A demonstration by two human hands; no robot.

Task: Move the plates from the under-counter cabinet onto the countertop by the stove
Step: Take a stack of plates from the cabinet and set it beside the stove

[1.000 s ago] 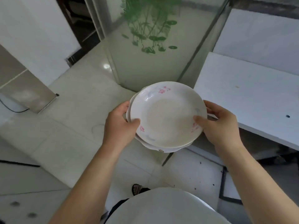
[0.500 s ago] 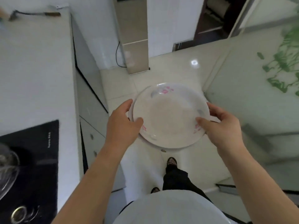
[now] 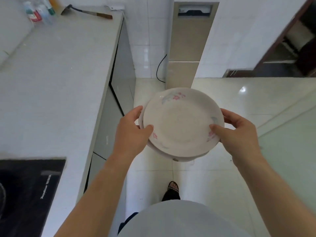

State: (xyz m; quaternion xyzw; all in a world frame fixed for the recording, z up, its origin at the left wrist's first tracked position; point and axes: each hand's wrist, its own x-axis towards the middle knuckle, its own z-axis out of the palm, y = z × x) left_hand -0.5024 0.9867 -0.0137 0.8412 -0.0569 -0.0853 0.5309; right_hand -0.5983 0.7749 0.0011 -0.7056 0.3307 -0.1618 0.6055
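**Plate stack held in both hands, in the air beside the counter**

The plates (image 3: 183, 124) are white with pink and grey-blue flower print, stacked, with at least two rims visible. They are off the counter, held level over the tiled floor (image 3: 213, 177), just right of the countertop (image 3: 51, 82) edge. The left hand (image 3: 130, 134) grips the left rim, thumb on top and fingers curled under. The right hand (image 3: 239, 135) grips the right rim the same way, thumb on the top plate. Both hands are clamped on the stack.

The black stove (image 3: 25, 185) sits in the countertop at the near left, well apart from the plates. Grey cabinet fronts (image 3: 119, 65) run below the counter edge. A cleaver (image 3: 85, 11) and some bottles (image 3: 39, 11) are at the far end of the counter. A tall beige unit (image 3: 188, 48) stands against the tiled wall behind the plates, with a black cable (image 3: 159, 69) beside it. A sandalled foot (image 3: 173, 187) is on the floor below the stack.
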